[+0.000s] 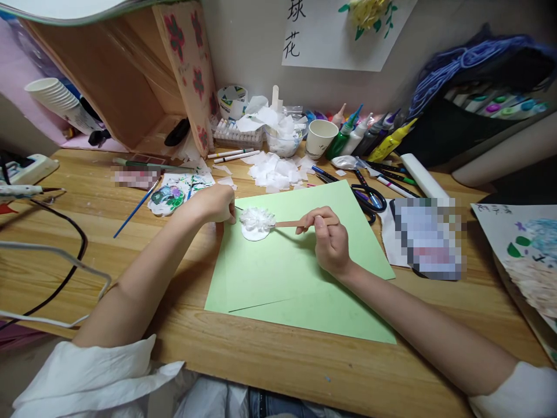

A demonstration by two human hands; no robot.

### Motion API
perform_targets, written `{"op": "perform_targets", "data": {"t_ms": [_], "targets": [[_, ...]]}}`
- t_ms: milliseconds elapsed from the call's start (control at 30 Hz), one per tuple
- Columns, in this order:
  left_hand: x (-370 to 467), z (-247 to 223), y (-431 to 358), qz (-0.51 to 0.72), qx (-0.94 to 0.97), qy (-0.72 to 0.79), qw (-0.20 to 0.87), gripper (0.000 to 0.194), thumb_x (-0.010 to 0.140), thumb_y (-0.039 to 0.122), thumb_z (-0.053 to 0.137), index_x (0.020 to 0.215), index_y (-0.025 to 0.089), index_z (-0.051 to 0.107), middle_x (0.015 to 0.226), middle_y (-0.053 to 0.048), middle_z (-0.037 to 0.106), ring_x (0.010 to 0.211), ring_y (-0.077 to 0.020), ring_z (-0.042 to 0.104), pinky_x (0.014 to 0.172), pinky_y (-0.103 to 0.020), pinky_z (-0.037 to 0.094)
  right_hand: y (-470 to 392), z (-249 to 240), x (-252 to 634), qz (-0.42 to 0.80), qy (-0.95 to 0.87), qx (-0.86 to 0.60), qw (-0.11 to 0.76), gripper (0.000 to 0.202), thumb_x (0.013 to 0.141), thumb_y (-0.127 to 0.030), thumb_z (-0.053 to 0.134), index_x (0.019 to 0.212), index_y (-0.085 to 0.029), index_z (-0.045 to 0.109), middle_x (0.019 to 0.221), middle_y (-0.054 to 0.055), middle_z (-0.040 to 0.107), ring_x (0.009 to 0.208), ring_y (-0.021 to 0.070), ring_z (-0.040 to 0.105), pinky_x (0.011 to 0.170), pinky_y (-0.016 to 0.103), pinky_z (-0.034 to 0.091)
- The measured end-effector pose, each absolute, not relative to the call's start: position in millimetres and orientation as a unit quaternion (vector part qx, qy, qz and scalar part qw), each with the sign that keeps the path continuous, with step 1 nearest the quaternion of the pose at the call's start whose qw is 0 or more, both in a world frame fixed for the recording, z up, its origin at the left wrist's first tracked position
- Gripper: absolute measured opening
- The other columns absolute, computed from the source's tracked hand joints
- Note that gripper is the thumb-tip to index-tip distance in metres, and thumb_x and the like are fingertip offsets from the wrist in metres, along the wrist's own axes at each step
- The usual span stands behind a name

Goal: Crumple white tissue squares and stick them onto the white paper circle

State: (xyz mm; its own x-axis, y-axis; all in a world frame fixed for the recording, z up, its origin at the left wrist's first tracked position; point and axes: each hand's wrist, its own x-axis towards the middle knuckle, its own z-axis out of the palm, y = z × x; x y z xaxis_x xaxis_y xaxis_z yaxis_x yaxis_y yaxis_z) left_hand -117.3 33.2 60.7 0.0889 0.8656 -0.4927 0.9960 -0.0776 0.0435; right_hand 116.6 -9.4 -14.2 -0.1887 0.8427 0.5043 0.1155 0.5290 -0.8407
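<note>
A wooden craft stick [289,223] is held in my right hand [331,237], its fingers closed around it. The stick's far end meets a ruffled white tissue-like clump [257,218], which sits over a round white piece [256,234]. Both rest on the upper left of light green paper [300,278]. At the paper's top left corner is my left hand [217,203], fingers curled and pressed on the edge. Its fingertips are partly hidden. A second sheet edge shows along the paper's lower part.
Torn white tissue [276,173] lies behind the paper, near a tissue-filled bowl [285,138] and a paper cup [322,138]. Several paint bottles [342,139] stand beside it. Black scissors [369,200] lie to the right; a paintbrush [136,210], painted piece [167,199] and cables [73,261] to the left.
</note>
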Motion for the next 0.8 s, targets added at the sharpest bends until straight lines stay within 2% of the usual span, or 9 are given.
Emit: {"op": "perform_targets", "data": {"t_ms": [200, 400, 533, 633, 800], "targets": [[-119.1, 57.3, 33.6, -0.156, 0.717, 0.653, 0.188, 0.012, 0.059, 0.022, 0.066, 0.071, 0.021, 0.07, 0.074, -0.002, 0.069, 0.066, -0.0156, 0.059, 0.057, -0.021, 0.039, -10.7, -13.9, 116.5, 0.328, -0.706, -0.36, 0.514, 0.029, 0.094, -0.027, 0.03, 0.076, -0.02, 0.052, 0.072, 0.001, 0.055, 0.066, 0.0134, 0.056, 0.066, 0.031, 0.043], [-119.6, 57.6, 33.9, -0.158, 0.714, 0.654, 0.194, 0.014, 0.059, 0.021, 0.066, 0.072, 0.021, 0.071, 0.074, -0.003, 0.068, 0.067, -0.0168, 0.059, 0.058, -0.023, 0.039, -8.1, -12.7, 117.8, 0.298, -0.769, -0.33, 0.459, 0.027, 0.092, -0.021, 0.029, 0.075, -0.021, 0.049, 0.075, 0.002, 0.055, 0.071, 0.0148, 0.054, 0.068, 0.031, 0.042], [-118.5, 58.2, 33.6, -0.159, 0.715, 0.653, 0.192, 0.013, 0.06, 0.02, 0.065, 0.071, 0.021, 0.071, 0.074, -0.002, 0.069, 0.068, -0.0167, 0.059, 0.057, -0.022, 0.039, -7.6, -11.8, 118.0, 0.296, -0.78, -0.318, 0.451, 0.026, 0.092, -0.02, 0.029, 0.074, -0.021, 0.048, 0.074, 0.002, 0.055, 0.07, 0.0147, 0.054, 0.066, 0.031, 0.042], [-116.4, 59.3, 32.5, -0.157, 0.719, 0.651, 0.187, 0.012, 0.06, 0.019, 0.064, 0.07, 0.021, 0.071, 0.074, -0.003, 0.069, 0.07, -0.0171, 0.06, 0.056, -0.022, 0.038, -9.0, -12.4, 118.0, 0.313, -0.754, -0.334, 0.471, 0.027, 0.092, -0.023, 0.03, 0.073, -0.02, 0.049, 0.072, 0.002, 0.054, 0.068, 0.0145, 0.054, 0.066, 0.031, 0.042], [-120.6, 64.3, 31.6, -0.149, 0.726, 0.637, 0.212, 0.012, 0.06, 0.023, 0.065, 0.071, 0.021, 0.071, 0.076, -0.002, 0.07, 0.071, -0.0161, 0.061, 0.057, -0.021, 0.039, -7.1, -12.6, 119.5, 0.344, -0.651, -0.356, 0.576, 0.03, 0.092, -0.028, 0.033, 0.069, -0.019, 0.05, 0.065, 0.0, 0.05, 0.059, 0.0133, 0.051, 0.06, 0.03, 0.04]]}}
